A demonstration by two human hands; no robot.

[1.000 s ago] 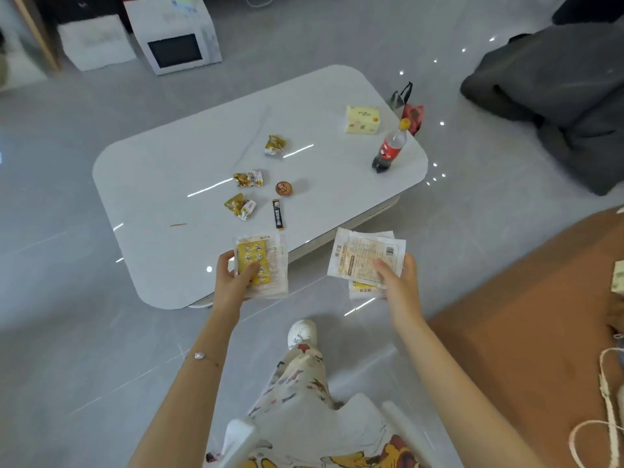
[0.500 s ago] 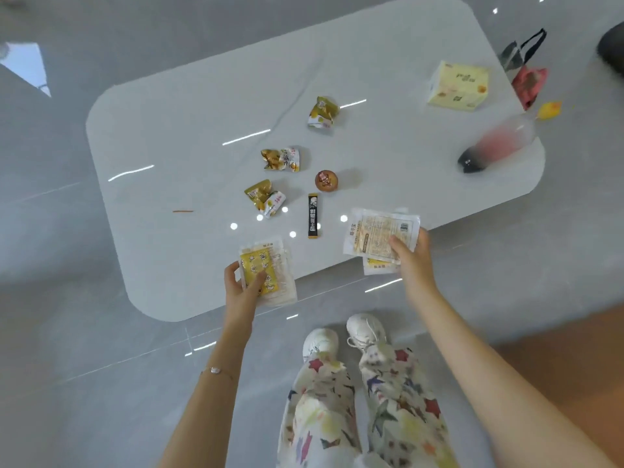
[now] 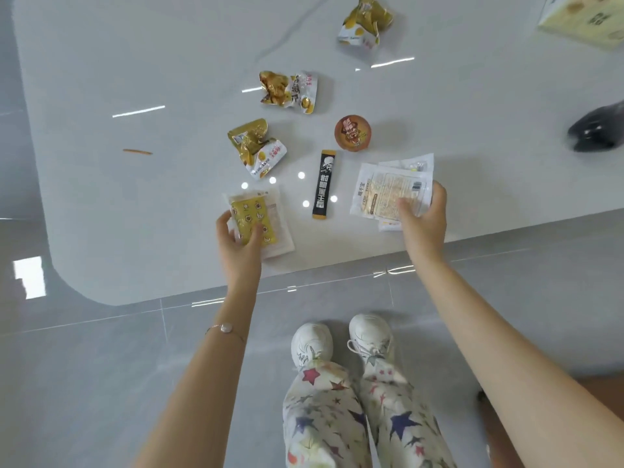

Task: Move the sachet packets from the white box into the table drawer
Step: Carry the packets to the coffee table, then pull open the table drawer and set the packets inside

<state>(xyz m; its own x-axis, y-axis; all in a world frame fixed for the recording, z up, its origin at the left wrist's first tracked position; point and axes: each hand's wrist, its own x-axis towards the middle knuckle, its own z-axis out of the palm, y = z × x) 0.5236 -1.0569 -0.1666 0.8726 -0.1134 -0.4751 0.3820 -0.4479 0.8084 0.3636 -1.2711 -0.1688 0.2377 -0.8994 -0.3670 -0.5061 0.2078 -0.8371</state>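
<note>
Both hands have advanced from short of the table (image 3: pixel 135 79) to over its near edge, and the view has closed in and tilted down.

1. Left hand (image 3: pixel 236 241) grasps one yellow packet (image 3: pixel 260 221), pinched between thumb and fingers at its near end.
2. Right hand (image 3: pixel 422 221) grasps the white packets (image 3: pixel 388 194), at least two in a loose fan, with the thumb on the top face.
3. All held packets lie flat and face up, low over the near edge. Contact with the tabletop cannot be determined.

The flat pinch probably keeps the fan together and presents a thin profile for a drawer opening. No drawer is in view, and no white box either. Neither hand is free, so opening a drawer likely requires setting one load down or passing it to the other hand.

Between the hands lies a black stick (image 3: pixel 324 184), with a round cup (image 3: pixel 353 133) just beyond it. Gold wrappers (image 3: pixel 256 146) lie farther out. At the far right are a yellow carton (image 3: pixel 587 18) and a dark bottle (image 3: pixel 597 130).
</note>
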